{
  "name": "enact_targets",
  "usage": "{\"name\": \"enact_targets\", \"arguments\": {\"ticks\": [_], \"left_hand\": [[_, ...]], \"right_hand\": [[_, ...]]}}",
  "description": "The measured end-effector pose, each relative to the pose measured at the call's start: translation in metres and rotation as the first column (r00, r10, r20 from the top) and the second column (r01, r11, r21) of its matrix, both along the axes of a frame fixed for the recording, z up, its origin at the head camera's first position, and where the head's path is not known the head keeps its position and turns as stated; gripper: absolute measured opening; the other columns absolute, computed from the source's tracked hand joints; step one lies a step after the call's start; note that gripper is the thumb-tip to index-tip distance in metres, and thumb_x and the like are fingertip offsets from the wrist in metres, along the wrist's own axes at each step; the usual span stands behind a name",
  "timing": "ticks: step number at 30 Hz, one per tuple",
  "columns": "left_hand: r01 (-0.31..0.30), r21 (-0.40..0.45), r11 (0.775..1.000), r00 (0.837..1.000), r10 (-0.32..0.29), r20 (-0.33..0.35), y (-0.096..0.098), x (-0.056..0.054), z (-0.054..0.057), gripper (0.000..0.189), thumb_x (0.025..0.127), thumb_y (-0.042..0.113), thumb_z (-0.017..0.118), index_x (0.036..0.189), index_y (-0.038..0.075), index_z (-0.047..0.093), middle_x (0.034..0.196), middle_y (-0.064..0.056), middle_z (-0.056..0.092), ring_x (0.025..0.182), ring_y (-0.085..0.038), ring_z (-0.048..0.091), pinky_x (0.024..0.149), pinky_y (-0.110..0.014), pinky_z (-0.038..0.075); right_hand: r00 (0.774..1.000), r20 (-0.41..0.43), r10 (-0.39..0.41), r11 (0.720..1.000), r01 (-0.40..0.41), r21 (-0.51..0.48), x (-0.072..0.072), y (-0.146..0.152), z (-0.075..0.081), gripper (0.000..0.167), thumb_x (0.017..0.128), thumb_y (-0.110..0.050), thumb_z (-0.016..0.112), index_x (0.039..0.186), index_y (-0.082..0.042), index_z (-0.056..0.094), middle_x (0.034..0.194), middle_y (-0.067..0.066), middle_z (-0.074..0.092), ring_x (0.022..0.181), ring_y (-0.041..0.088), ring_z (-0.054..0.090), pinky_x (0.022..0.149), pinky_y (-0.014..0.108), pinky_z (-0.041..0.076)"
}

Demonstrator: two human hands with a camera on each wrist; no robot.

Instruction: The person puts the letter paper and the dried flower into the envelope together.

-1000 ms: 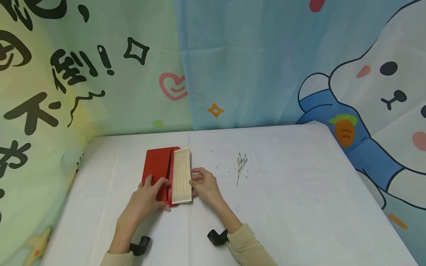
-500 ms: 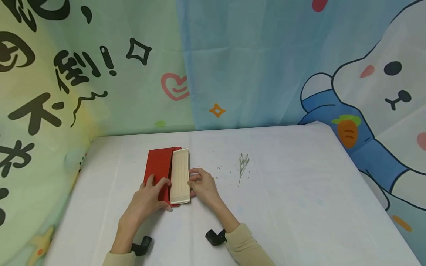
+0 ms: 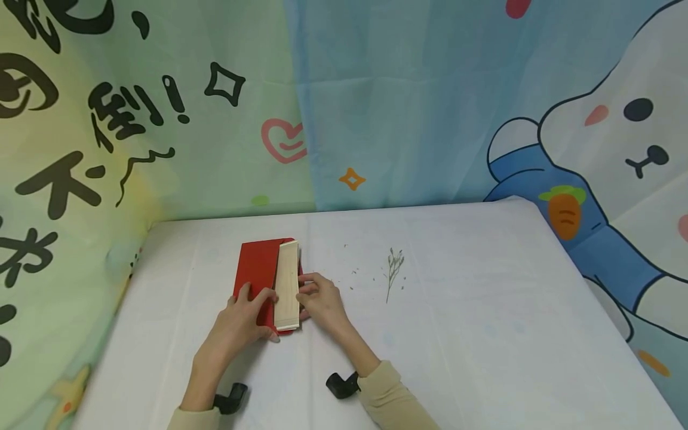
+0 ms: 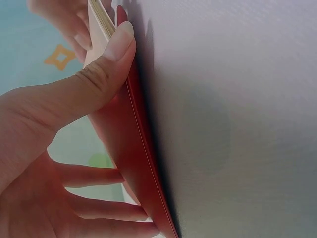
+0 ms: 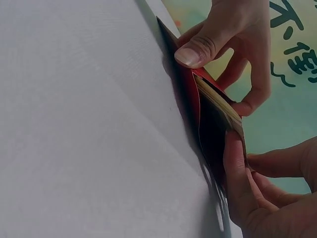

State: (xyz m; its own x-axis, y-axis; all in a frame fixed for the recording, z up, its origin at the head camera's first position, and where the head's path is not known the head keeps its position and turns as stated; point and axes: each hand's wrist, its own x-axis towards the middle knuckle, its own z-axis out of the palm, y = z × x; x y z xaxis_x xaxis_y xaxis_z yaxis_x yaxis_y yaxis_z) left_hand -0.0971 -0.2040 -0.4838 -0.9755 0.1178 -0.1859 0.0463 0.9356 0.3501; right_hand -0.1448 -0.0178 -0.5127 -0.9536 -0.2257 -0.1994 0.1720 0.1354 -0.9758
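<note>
A flat red paper envelope (image 3: pixel 260 263) lies on the white-covered table, its opening toward the right. A narrow stack of cream folded paper (image 3: pixel 287 286) sits partly inside it, its right part showing. My left hand (image 3: pixel 239 319) holds the envelope, thumb at the near edge and fingers spread over the top; in the left wrist view the thumb (image 4: pixel 111 54) lies along the red edge. My right hand (image 3: pixel 325 306) pinches the stack's right edge, thumb on one side and fingers on the other. The right wrist view shows the layered sheets (image 5: pixel 218 99) between the envelope's sides.
A small dried sprig (image 3: pixel 394 269) lies on the table (image 3: pixel 484 310) to the right, with tiny bits scattered around it. Black wrist cameras are strapped to both wrists. A printed cloth (image 3: pixel 403 107) with a cartoon animal and lettering hangs behind the table.
The cream paper stack has slid left, deeper into the red envelope, pushed by my right hand, so less of it shows. My left hand stays in place on the envelope.
</note>
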Motion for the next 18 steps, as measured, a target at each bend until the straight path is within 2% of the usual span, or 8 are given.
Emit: {"name": "enact_targets", "arguments": {"ticks": [5,12,18], "left_hand": [[0.005,0.005,1.0,1.0,-0.005,-0.016,-0.0016,0.0001,-0.0019,0.07,0.067,0.034,0.096,0.125,0.024,0.057,0.143,-0.032,0.045,0.115,-0.055,0.054,0.085,-0.067,0.054],[0.007,0.008,1.0,1.0,-0.007,-0.008,-0.0008,0.0007,0.0012,0.071,0.068,0.034,0.096,0.126,0.024,0.058,0.144,-0.032,0.044,0.116,-0.056,0.054,0.085,-0.067,0.054],[0.005,0.008,1.0,1.0,-0.005,-0.012,-0.0004,0.0009,0.0011,0.07,0.068,0.033,0.096,0.126,0.024,0.058,0.145,-0.033,0.044,0.116,-0.056,0.053,0.084,-0.065,0.056]], "right_hand": [[1.0,0.014,0.011,1.0,-0.011,-0.014,0.0004,-0.0041,0.001,0.037,0.092,0.004,0.066,0.128,0.005,0.062,0.098,0.017,0.07,0.07,0.018,0.071,0.057,0.035,0.061],[0.999,-0.014,0.03,0.998,-0.031,-0.049,-0.0005,-0.0072,0.0026,0.035,0.093,0.005,0.066,0.127,0.008,0.062,0.098,0.022,0.072,0.077,0.028,0.074,0.059,0.037,0.062],[0.999,-0.022,0.043,0.998,-0.044,-0.038,-0.0019,-0.0089,0.0016,0.035,0.093,0.005,0.066,0.128,0.008,0.062,0.098,0.022,0.072,0.075,0.027,0.074,0.058,0.035,0.062]]}}
